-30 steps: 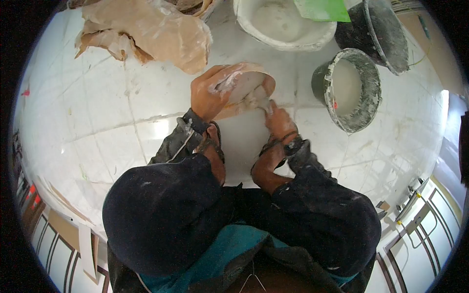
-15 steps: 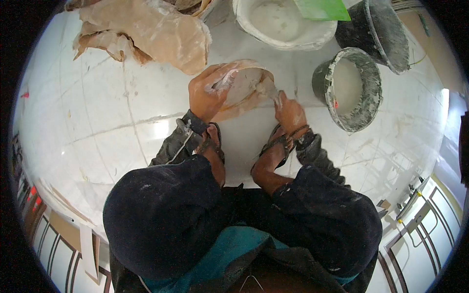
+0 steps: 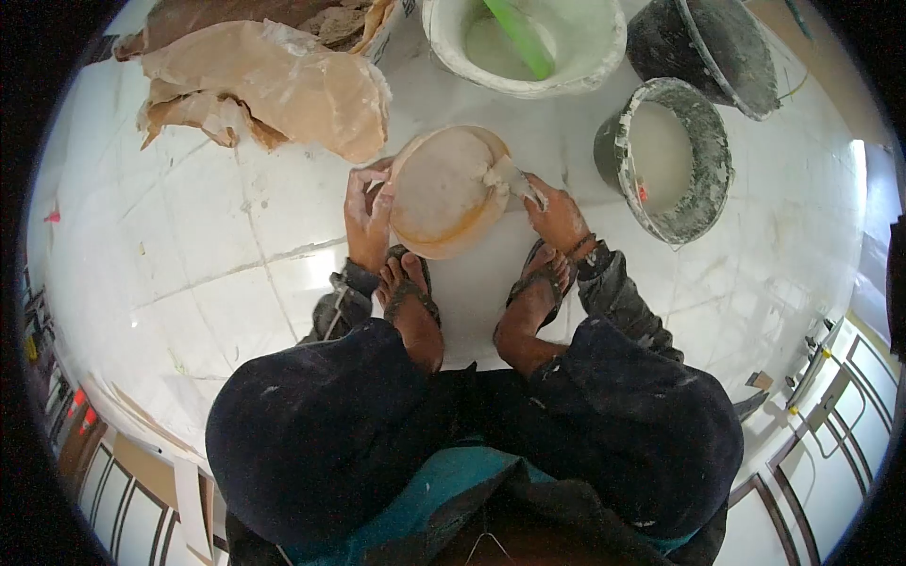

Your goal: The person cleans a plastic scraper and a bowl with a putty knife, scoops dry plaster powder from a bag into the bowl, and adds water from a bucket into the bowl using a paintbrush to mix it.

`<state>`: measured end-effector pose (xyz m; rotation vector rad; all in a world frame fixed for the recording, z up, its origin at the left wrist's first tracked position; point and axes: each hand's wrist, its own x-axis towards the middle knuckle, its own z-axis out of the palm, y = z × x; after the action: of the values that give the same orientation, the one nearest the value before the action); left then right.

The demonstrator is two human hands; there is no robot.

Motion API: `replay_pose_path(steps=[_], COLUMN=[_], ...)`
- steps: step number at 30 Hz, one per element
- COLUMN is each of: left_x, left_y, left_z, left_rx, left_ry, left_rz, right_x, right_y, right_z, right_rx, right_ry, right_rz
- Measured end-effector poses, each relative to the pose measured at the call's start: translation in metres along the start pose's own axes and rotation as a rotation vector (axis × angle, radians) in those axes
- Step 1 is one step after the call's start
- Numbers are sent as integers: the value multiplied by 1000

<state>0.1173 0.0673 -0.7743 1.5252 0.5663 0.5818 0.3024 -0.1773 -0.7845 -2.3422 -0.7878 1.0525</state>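
Observation:
A shallow round bowl point(image 3: 451, 247) with pale wet paste in it is just beyond my feet. My left hand point(image 3: 366, 215) grips its left rim, with the thumb near the edge and the fingers outside. In my right hand point(image 3: 559, 219) is a small putty knife point(image 3: 514, 179), its handle mostly hidden by the fingers. Its blade reaches over the bowl's right rim, and a lump of white paste clings near the tip.
A white tub point(image 3: 453, 71) with a green flat piece point(image 3: 521, 40) in it stands at the far side. To the right are a black bucket point(image 3: 612, 156) of milky liquid and another dark bucket point(image 3: 746, 66). Torn brown paper point(image 3: 274, 80) lies at the upper left on white tiles point(image 3: 198, 226).
The bowl has turned from tilted to facing up toward me. My left hand has moved from its far edge to its left side. The green piece now appears narrower and further left.

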Motion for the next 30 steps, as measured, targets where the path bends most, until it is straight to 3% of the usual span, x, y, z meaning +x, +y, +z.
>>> replay_pose_path(steps=[1,2,4,5,7,13,14,18,20,24,26,30], left_x=[7,17,43,54,53,48,46,39,34,27,23,23], left_y=[4,14,25,21,18,39,41,43,44,36,26,20], left_z=[-8,-4,2,5,11,41,43,41,43,38,35,27], left_rx=[7,7,93,266,344,498,519,501,366,436,404,368], left_ry=[-100,-93,-230,-344,-327,-248,-224,-217,-85,63,189,114], left_rz=[-138,-139,-339,-188,-149,79,149,98,-41,-84,-59,-120], right_x=[-1,-4,-7,-7,-6,-11,-11,-11,-17,-33,-41,-39], right_y=[6,0,-25,-28,-33,-53,-48,-22,-8,16,10,9], right_z=[-2,-8,-23,-24,-26,-50,-48,-23,0,57,75,65], right_rx=[-60,-62,-188,-188,-512,-695,-698,-547,-477,-314,-199,-73], right_ry=[84,78,-3,-2,-6,151,146,63,57,60,-51,-215], right_rz=[-129,-133,-143,-155,-171,-165,-160,-24,8,-31,140,304])
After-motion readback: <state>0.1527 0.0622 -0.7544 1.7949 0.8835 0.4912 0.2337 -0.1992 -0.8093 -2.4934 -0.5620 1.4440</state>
